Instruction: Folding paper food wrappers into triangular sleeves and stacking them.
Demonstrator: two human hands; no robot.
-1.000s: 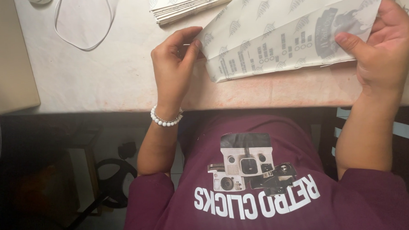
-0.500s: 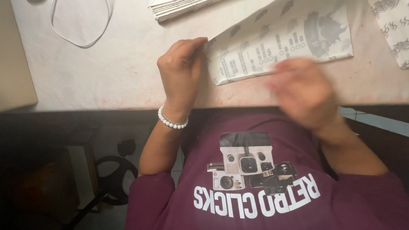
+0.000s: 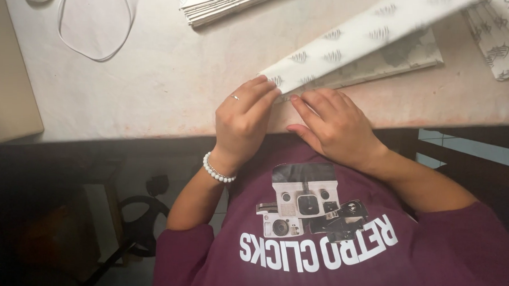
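White printed paper sheet [image 3: 353,48] lay folded at the near edge of the pale table [image 3: 155,89], its upper flap blurred. Left hand [image 3: 241,123] pinched the sheet's near corner between curled fingers; right hand [image 3: 334,126] rested just beside, fingers flat and open, pressing the fold. Stacked papers [image 3: 225,4] sat farther back, well apart.
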